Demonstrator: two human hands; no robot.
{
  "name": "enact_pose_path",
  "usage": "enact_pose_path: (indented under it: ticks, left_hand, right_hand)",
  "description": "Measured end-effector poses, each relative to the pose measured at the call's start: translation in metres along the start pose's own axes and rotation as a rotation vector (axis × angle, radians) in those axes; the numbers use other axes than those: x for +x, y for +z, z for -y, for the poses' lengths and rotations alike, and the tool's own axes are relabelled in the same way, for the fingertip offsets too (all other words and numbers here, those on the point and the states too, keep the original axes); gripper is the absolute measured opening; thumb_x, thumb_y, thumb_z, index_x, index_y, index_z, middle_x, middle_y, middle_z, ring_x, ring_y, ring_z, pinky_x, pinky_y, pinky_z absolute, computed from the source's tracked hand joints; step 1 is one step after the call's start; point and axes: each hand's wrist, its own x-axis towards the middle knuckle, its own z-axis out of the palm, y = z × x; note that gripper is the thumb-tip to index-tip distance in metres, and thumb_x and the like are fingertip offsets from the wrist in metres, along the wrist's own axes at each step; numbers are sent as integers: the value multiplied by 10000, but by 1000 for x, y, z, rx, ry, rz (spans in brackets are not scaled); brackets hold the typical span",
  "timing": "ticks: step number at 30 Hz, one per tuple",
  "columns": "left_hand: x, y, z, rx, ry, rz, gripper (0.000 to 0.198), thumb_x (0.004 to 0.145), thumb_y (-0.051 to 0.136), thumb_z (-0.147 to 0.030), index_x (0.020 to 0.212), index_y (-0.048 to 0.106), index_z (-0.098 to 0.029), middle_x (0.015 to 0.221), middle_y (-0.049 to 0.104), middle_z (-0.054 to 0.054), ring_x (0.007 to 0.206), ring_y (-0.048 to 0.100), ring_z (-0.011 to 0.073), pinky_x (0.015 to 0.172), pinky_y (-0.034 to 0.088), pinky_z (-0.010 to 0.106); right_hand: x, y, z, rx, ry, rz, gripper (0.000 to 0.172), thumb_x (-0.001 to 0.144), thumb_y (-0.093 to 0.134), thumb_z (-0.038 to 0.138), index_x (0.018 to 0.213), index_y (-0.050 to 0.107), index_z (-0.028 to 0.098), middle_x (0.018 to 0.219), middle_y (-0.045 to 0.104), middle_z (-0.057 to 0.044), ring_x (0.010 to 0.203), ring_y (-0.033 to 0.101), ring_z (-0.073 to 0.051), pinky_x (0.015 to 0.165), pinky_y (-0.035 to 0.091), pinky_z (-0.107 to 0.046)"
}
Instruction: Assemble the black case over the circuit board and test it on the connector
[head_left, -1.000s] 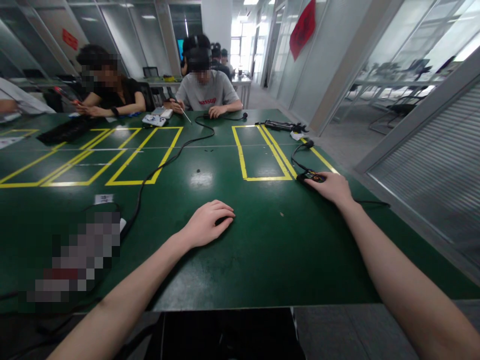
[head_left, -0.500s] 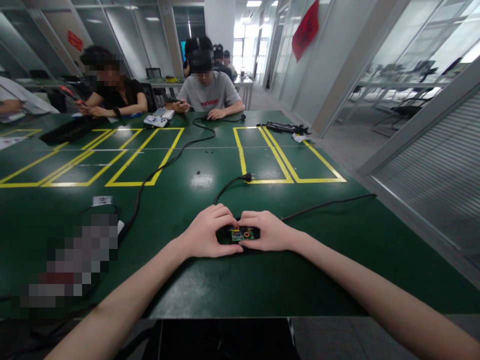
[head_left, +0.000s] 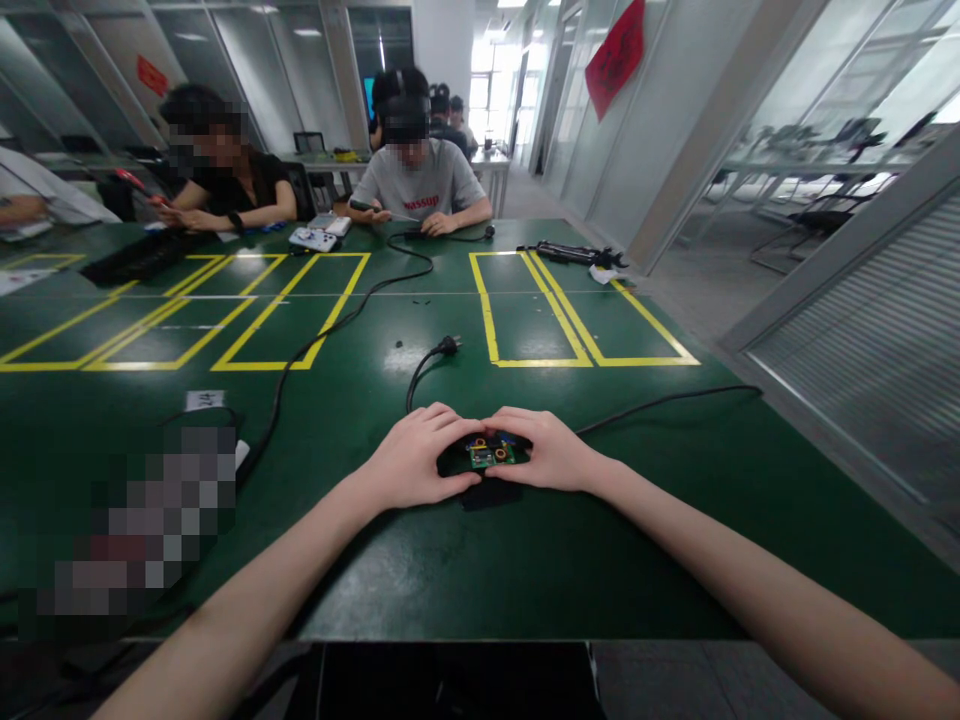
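Between my two hands is an opened black electronics case with a green circuit board (head_left: 491, 455) inside; copper-coloured ring coils and a yellow part show on it. My left hand (head_left: 420, 455) curves round the left end of the case, thumb along the near side and fingers along the far side. The right end is gripped the same way by my right hand (head_left: 547, 450), and the fingertips of both hands nearly meet. Under them on the table lies a flat black piece (head_left: 491, 495), partly covered. Most of the case wall is hidden by my fingers.
A black power plug (head_left: 448, 345) on a short cord lies beyond my hands. Another cord (head_left: 667, 402) runs off to the right. On the left are a blurred-out object (head_left: 157, 510) and a long black cable (head_left: 279, 385). Across the green table, people handle small items.
The power plug has swung to the left. My hands have tilted the case slightly and moved a little away from me, baring more of the flat black piece beneath.
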Motion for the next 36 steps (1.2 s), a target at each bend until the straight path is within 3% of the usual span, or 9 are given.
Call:
enact_pose_path:
  ticks: [7, 11, 15, 22, 30, 36]
  left_hand:
    - [-1, 3, 7, -19, -17, -37, 547, 855, 738, -378, 1360, 592, -230, 1292, 697, 104, 1238, 603, 300, 1042, 527, 474]
    - [0, 4, 9, -52, 7, -68, 306, 883, 723, -348, 1156, 697, -212, 1249, 711, 104, 1235, 610, 292, 1051, 528, 469]
    - [0, 3, 10, -79, -3, -111, 115, 946, 633, -278, 970, 722, -209, 1131, 707, 96, 1109, 636, 244, 965, 564, 410]
    - [-3, 3, 17, -30, -118, -96, 84, 936, 633, -248, 981, 694, -211, 1060, 653, 52, 922, 661, 185, 803, 568, 312]
    - [0, 4, 20, 68, -118, -86, 127, 964, 576, -238, 1013, 686, -198, 952, 701, 59, 915, 626, 212, 835, 555, 347]
    - [1, 6, 23, 105, -104, -103, 159, 994, 552, -246, 1031, 703, -208, 927, 719, 61, 898, 619, 220, 821, 549, 353]
  right_hand:
    - [2, 2, -1, 17, 40, -20, 560, 786, 801, 313, 1312, 635, 212, 1135, 720, -88, 1016, 710, -247, 891, 584, -371]
    - [2, 4, 1, -26, 52, -31, 563, 805, 775, 314, 1342, 627, 234, 1144, 722, -83, 994, 719, -241, 857, 592, -368]
    - [2, 4, 1, -88, 83, -52, 498, 829, 755, 316, 1312, 656, 247, 1100, 734, -67, 921, 730, -228, 798, 599, -351]
    - [3, 6, 1, -195, 69, -107, 398, 842, 764, 340, 1213, 701, 210, 1056, 743, -103, 963, 692, -277, 819, 589, -425]
    - [5, 8, -4, -202, 69, -140, 253, 851, 758, 292, 1093, 734, 222, 1037, 733, -96, 939, 670, -270, 841, 575, -450]
    - [6, 9, -10, -181, 86, -170, 259, 861, 761, 320, 1099, 737, 221, 1063, 733, -97, 970, 667, -271, 864, 586, -462]
